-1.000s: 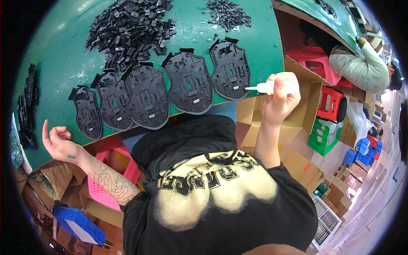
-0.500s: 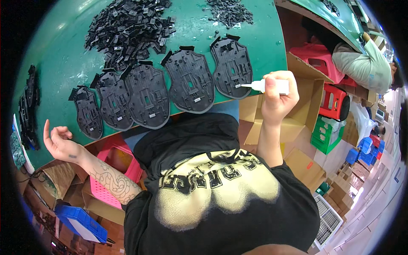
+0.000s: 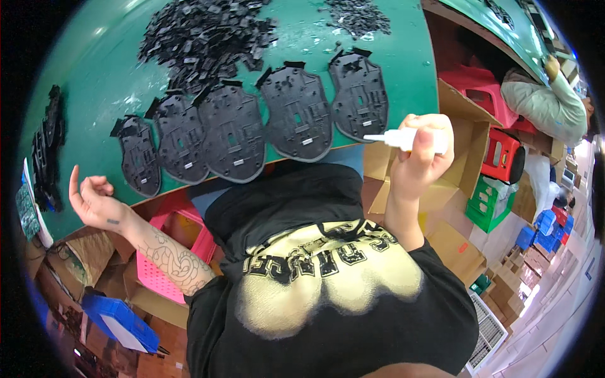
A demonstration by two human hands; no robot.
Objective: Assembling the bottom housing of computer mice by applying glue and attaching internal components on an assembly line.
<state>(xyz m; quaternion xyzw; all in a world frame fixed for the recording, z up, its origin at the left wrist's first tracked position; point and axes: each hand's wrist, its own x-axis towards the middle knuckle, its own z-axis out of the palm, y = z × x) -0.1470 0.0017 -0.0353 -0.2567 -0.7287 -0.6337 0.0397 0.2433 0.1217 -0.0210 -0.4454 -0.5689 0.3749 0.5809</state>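
Observation:
In my right hand (image 3: 421,160) is a small white squeeze bottle (image 3: 401,138), held sideways. Its thin nozzle points left, with the tip over the lower end of the rightmost black plastic shell (image 3: 358,94); contact cannot be made out. Several such shells stand in a row along the near table edge, among them a middle one (image 3: 232,135) and the leftmost one (image 3: 140,160). Most show a small pale rectangle near the lower end and black flaps at the top. My left hand (image 3: 97,203) hovers by the left table edge, empty, index finger stretched out and the others loosely bent.
A heap of small black parts (image 3: 201,44) covers the far middle of the green table (image 3: 88,145), with a smaller pile (image 3: 359,16) to its right. Stacked black pieces (image 3: 48,151) lie far left. Right of the table are a cardboard box (image 3: 463,135) and another person (image 3: 545,107).
The nozzle tip has shifted down the rightmost shell toward its lower edge, with my right hand slightly lower. The whole view has shifted a little. My left hand keeps its pose.

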